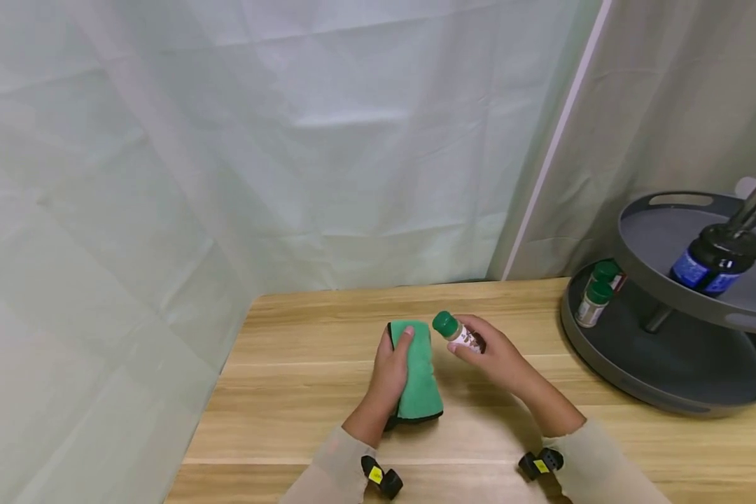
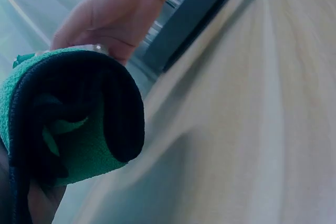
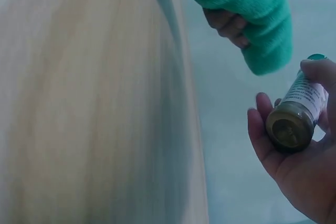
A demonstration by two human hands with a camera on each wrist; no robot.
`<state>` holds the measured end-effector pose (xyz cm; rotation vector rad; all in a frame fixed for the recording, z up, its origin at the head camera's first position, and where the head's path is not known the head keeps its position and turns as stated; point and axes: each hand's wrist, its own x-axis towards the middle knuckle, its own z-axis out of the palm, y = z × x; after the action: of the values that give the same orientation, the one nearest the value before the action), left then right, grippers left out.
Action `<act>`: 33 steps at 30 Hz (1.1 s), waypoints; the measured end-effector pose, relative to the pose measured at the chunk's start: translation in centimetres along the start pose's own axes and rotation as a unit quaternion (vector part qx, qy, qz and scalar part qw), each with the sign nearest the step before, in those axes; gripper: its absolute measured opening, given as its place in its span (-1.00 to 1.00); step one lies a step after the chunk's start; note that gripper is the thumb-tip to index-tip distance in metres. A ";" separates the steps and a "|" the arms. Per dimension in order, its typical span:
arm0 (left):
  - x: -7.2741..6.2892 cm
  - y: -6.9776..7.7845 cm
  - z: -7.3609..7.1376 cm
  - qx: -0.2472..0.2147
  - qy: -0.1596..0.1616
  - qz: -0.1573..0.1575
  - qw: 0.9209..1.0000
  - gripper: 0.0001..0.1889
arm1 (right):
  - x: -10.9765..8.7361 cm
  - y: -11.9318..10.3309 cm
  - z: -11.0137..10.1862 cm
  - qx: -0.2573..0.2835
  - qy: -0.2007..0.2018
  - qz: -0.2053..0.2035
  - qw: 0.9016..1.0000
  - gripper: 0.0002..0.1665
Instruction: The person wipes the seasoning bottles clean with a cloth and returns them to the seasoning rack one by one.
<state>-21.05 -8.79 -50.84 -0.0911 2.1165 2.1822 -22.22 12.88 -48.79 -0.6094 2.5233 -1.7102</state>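
A folded green cloth (image 1: 421, 378) with black edging is gripped by my left hand (image 1: 388, 371), thumb on top. In the left wrist view the cloth (image 2: 89, 166) shows its rolled end and dark inner folds. Just to its right, my right hand (image 1: 494, 353) holds a spice jar (image 1: 465, 337) with a green cap, tilted with the cap toward the cloth. The right wrist view shows the jar's (image 3: 304, 98) printed white label and glass base, with fingers and thumb around it. Cloth and jar are apart in the head view, both above the wooden table (image 1: 277, 392).
At the right stands a two-tier dark grey round rack (image 1: 661, 392). Its lower tier bears green-capped spice jars (image 1: 594, 304); on the upper tier is a dark bottle (image 1: 718, 259) with a blue label. Pale curtains (image 1: 353, 175) hang behind the table's back edge.
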 end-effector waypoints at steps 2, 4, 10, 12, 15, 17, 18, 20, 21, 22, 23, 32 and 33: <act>-0.1 0.4 0.0 -0.007 -0.004 0.006 1.000 -0.42 | -0.1 0.0 0.2 -0.017 0.001 -0.015 1.000 -0.51; -0.2 0.7 -0.1 -0.011 -0.004 0.010 1.000 -0.44 | -0.3 0.0 0.5 -0.035 0.003 -0.027 0.999 -0.51; -0.3 1.5 -0.4 0.010 0.002 0.043 0.999 -0.49 | -0.5 -0.4 0.7 -0.054 0.000 -0.043 0.998 -0.50; -0.4 1.9 -0.4 0.026 0.004 0.060 0.998 -0.50 | -0.4 -0.7 0.7 -0.054 -0.002 -0.046 0.998 -0.50; -0.6 2.4 -0.5 0.050 0.002 0.082 0.995 -0.52 | -0.4 -1.0 0.8 -0.059 -0.001 -0.053 0.997 -0.49; -0.8 2.7 -0.5 0.065 0.001 0.094 0.993 -0.54 | -0.4 -1.3 0.8 -0.065 0.002 -0.055 0.996 -0.48; -0.9 2.7 -0.5 0.074 0.002 0.098 0.992 -0.56 | -0.5 -1.3 0.8 -0.070 0.003 -0.055 0.996 -0.48; -1.1 2.8 -0.5 0.090 0.002 0.103 0.991 -0.58 | -0.5 -1.4 0.9 -0.081 0.004 -0.054 0.995 -0.47; -1.1 2.8 -0.5 0.096 0.001 0.106 0.990 -0.59 | -0.6 -1.4 0.9 -0.086 0.006 -0.050 0.995 -0.47; -1.2 2.8 -0.5 0.102 0.001 0.110 0.989 -0.60 | -0.6 -1.5 0.9 -0.093 0.007 -0.047 0.995 -0.46; -1.2 2.8 -0.5 0.107 0.000 0.114 0.988 -0.61 | -0.7 -1.5 0.8 -0.100 0.009 -0.045 0.994 -0.46; -1.3 3.0 -0.4 0.162 0.009 0.162 0.973 -0.65 | -0.9 -1.5 0.9 -0.138 0.013 -0.050 0.989 -0.40; -1.3 3.0 -0.5 0.168 0.008 0.164 0.972 -0.65 | -0.9 -1.6 0.9 -0.142 0.011 -0.050 0.988 -0.40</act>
<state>-20.07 -9.38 -47.72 0.2874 2.6349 1.9325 -20.69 11.92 -47.91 -0.7471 2.8236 -1.3978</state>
